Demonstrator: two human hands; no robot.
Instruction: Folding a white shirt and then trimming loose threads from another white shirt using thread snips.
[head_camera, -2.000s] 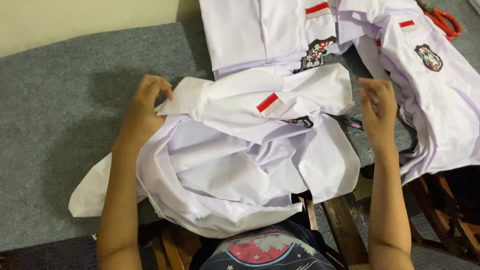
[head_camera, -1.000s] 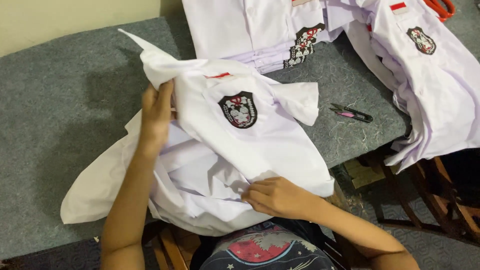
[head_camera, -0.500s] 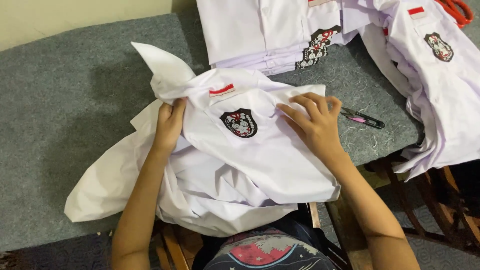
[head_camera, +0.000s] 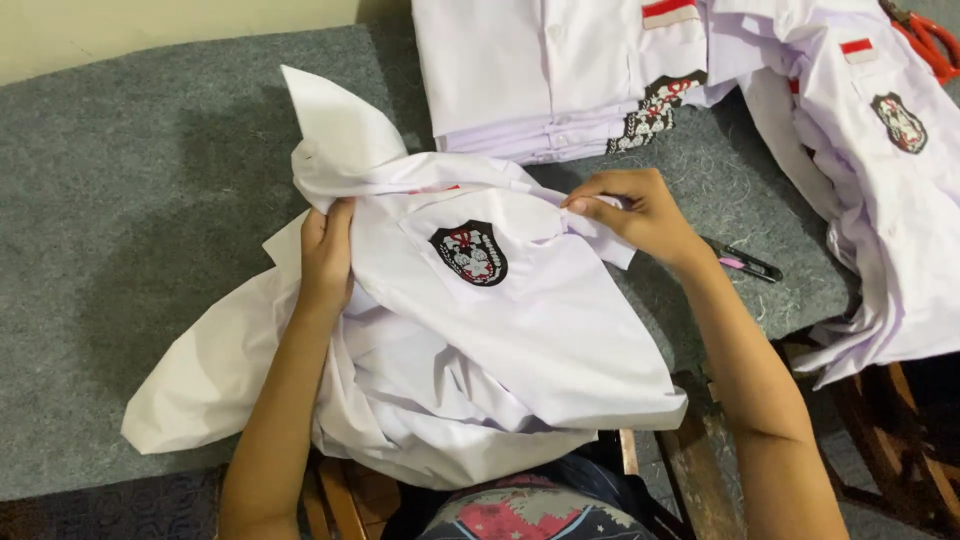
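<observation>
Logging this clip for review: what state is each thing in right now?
White shirt with crest: crumpled, badge up, gripped at both sides.
Left hand: closed on the shirt.
Right hand: pinching the shirt's edge.
Shirt stack: folded.
Utility knife: lying on the grey mat.

Soft, even indoor light; a faint shadow falls left of the crumpled white cotton shirt (head_camera: 500, 330); the focus is sharp.

Crumpled white badge-pocket shirt (head_camera: 500, 330) on table

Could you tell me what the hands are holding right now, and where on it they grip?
Both hold the white shirt: the left hand grips bunched fabric near the collar, the right hand pinches its upper edge.
</observation>
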